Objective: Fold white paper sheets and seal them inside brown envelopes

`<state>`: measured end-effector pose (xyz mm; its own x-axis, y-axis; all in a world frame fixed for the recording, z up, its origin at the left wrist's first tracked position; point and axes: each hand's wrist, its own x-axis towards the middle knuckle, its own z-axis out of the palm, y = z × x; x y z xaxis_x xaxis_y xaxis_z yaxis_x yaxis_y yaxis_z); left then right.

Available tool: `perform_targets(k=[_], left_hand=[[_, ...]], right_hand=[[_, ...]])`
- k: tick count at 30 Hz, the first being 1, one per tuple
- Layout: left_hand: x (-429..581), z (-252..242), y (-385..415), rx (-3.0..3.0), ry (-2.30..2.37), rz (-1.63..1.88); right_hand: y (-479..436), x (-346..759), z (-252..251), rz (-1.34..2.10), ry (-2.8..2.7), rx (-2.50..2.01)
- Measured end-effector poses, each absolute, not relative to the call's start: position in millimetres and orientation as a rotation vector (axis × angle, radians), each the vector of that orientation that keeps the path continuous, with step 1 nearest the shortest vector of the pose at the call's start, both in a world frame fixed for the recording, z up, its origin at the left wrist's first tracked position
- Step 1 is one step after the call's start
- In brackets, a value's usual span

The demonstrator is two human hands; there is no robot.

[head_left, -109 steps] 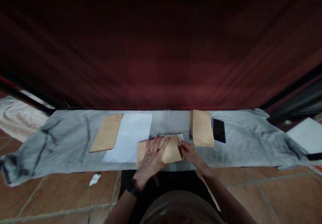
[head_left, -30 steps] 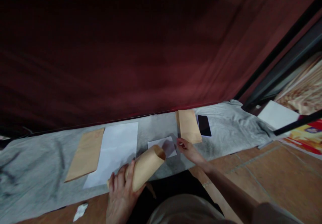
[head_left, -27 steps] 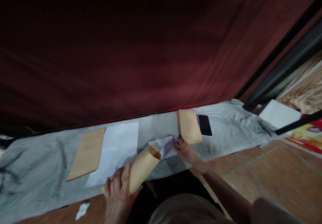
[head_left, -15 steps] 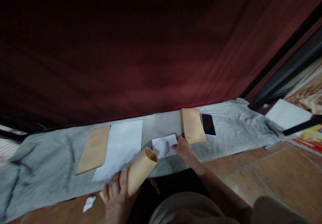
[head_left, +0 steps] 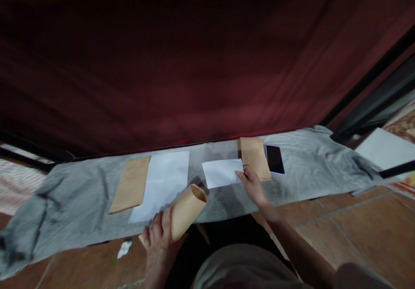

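R hand [head_left: 253, 186] pinches white paper [head_left: 222, 173] by its R end, long axis ~L-R, over cloth [head_left: 87, 194]. L hand [head_left: 160, 233] holds envelope [head_left: 187, 213]; open mouth faces up-R, just by paper's near-L corner.

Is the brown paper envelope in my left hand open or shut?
Open. The brown paper envelope in your left hand gapes at one end around a dark hollow. Whether anything lies inside, I cannot tell.

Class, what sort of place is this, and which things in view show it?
Probably a makeshift indoor work spot: a grey cloth spread before a dark red backdrop, reddish-brown floor tiles below, and a brown envelope and white paper being held.
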<state>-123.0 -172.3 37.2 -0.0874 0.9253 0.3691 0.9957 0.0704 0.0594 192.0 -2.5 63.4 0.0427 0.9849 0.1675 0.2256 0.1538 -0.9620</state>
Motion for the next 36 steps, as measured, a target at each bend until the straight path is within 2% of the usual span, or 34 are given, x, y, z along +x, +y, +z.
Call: perform_targets(k=[7,14,21,32,36], left_hand=[[-120,41,-168,-1.952,-2.06,-0.384],[-118,43,-166,-1.933,-2.069,-0.39],[-108,47,-159,-1.99,-2.029,-0.341],[-79,46,-140,-2.045,-1.94,-0.552],[-71,43,-137,-2.066,-1.933,-0.653]], right_hand=[[-12,181,77,1.124,-1.515,-1.155],[-5,196,92,1.014,-1.924,-1.313],[-7,187,88,0.964,-1.918,-1.399],[-39,148,83,0.768,-1.931,-1.333],[-38,144,77,0.856,-1.921,-1.37]])
